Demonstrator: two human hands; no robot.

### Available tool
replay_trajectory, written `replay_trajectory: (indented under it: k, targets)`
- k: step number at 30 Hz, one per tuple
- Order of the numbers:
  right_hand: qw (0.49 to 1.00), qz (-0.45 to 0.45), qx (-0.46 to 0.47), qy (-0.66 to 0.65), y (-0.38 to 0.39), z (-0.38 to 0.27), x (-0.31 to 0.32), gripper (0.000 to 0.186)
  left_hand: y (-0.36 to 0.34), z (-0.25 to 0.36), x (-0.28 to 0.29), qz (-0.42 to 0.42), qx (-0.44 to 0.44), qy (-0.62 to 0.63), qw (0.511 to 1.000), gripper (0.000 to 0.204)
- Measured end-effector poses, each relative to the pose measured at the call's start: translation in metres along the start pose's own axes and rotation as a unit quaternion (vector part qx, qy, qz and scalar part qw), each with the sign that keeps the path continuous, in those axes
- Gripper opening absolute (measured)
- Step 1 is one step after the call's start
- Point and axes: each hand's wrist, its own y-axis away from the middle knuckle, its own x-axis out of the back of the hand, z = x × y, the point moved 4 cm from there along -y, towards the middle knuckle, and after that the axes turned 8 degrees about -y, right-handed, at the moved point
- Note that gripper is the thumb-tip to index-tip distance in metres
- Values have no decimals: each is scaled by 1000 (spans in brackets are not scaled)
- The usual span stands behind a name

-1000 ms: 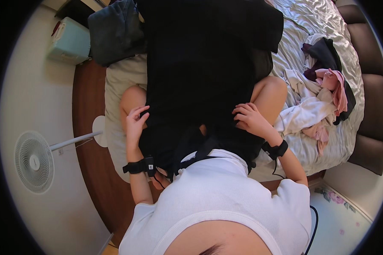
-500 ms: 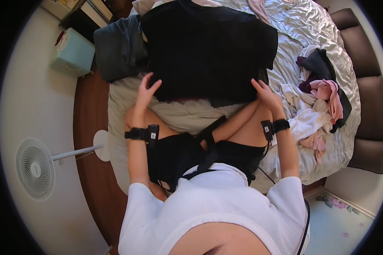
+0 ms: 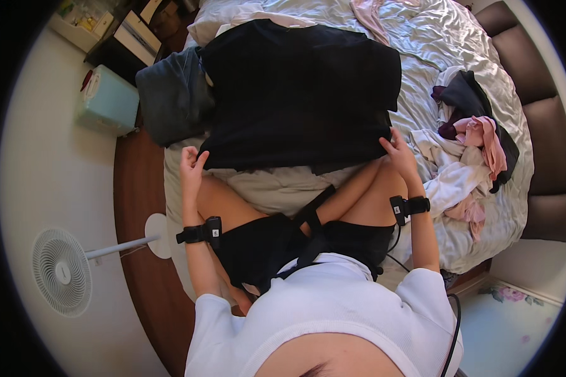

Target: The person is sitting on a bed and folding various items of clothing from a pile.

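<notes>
Pretty much everything was spread over the bed (image 3: 446,53), which was bordered by a brown padded headboard (image 3: 550,132) on the right and by the wood floor (image 3: 135,188) on the left. The black top (image 3: 302,94) was laid out roughly flat across it, sleeves out to the sides and hem turned toward the person's bent legs (image 3: 233,207). The left side was kinda crowded: the hem's corner there was set near the mattress edge, and a folded dark grey-blue garment (image 3: 176,97) was tucked right up against the sleeve. On the right, some wrinkled sheet was left showing between the top and a tangled clothes heap (image 3: 481,141). A narrow strip of sheet could also be seen between hem and legs.

Both forearms (image 3: 198,267) were stretched forward, one to each side. The left hand (image 3: 192,173) was held at the hem's left corner, fingers bent and thumb angled out; the right hand (image 3: 402,160) was placed at the opposite corner, thumb and forefinger aimed inward. So the fabric was bracketed between them, mostly just ahead. Black wristbands (image 3: 198,234) were worn on both arms. Thumbs were brought right up to the cloth, but whether anything was actually pinched couldn't be told for either hand.
</notes>
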Motion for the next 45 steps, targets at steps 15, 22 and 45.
replay_trajectory:
  k: [15,22,45]
  targets:
    - [904,-249,-112,-328,-16,-120,43,36,-77,145,-2,-186,-219,-163,944,31]
    - [924,-374,-66,42,-41,-134,41,32,-125,155,2,-88,-255,-311,911,15]
    - [870,386,46,-303,-92,-91,-100,52,-180,113,-108,158,-353,-363,848,31]
